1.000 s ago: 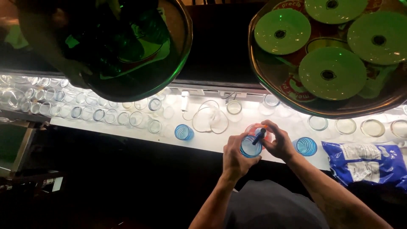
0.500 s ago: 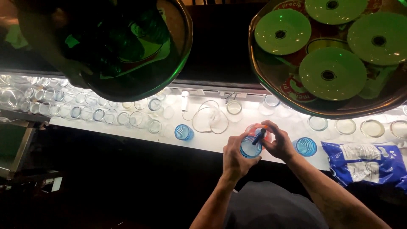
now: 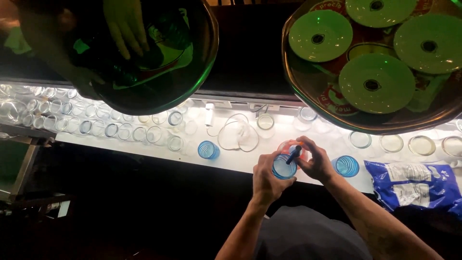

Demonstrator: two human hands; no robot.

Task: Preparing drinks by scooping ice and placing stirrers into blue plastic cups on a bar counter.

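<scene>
Two hands: both closed over a lit white tabletop (image 3: 159,153)
Left hand (image 3: 266,180): grips ribbed blue glass (image 3: 283,167)
Right hand (image 3: 315,161): pinches dark stick (image 3: 293,154) inside it

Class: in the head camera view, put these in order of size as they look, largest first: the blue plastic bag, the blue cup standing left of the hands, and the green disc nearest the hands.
1. Green disc.
2. Blue plastic bag, cut by the frame edge.
3. Blue cup, plainly smallest.
The disc sits higher, perhaps nearer the camera, so first and second are unsure.
</scene>
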